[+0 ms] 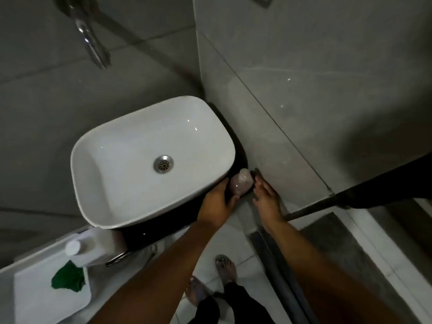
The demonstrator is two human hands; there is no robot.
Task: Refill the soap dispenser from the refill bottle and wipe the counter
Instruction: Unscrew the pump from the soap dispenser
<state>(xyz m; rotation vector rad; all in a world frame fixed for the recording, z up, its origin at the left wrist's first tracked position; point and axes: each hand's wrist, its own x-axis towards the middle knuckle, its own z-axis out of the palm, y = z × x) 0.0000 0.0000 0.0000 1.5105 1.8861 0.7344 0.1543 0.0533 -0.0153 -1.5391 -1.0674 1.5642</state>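
Note:
A pale pinkish soap dispenser (242, 183) stands on the dark counter (177, 220) between the white basin and the tiled wall. My left hand (216, 204) curves around its left side, fingers touching the bottle. My right hand (266, 199) is just to its right, fingers spread and close to it; contact is unclear. A white refill bottle (93, 246) with a white cap stands at the counter's near-left end. A green cloth (69, 278) lies on a white surface below the bottle.
The white basin (86, 146) with a metal drain fills the counter's middle. A chrome tap (91, 36) juts out above it. The grey tiled wall (292, 94) closes the right side. A dark rod (350, 195) crosses at right. My feet (224, 270) stand on the floor tiles.

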